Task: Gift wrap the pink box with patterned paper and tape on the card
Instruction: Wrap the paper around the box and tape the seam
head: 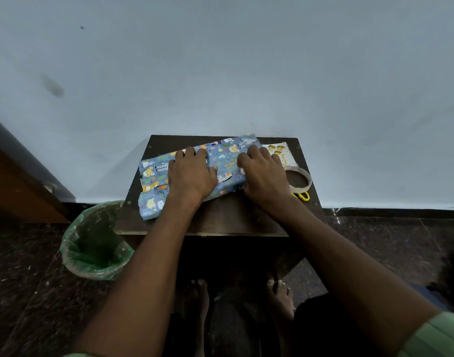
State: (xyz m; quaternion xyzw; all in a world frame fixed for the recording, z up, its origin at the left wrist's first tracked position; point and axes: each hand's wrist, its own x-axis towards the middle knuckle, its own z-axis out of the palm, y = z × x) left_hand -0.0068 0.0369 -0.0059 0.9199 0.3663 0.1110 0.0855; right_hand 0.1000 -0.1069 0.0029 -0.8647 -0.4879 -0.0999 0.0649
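Head view: left hand [192, 173] and right hand [263, 173] press flat, fingers spread, on the patterned paper [220, 161] covering the box, which is hidden. Right of the right hand, card [281, 153], tape roll [299, 180] and scissors [303, 196] are partly hidden.

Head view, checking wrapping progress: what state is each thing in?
Patterned paper: folded over the box, untaped.
Left hand: pressing the paper.
Right hand: pressing the paper.
Card: loose on the table.
Tape roll: untouched.
Scissors: lying idle.
Bin: lined.
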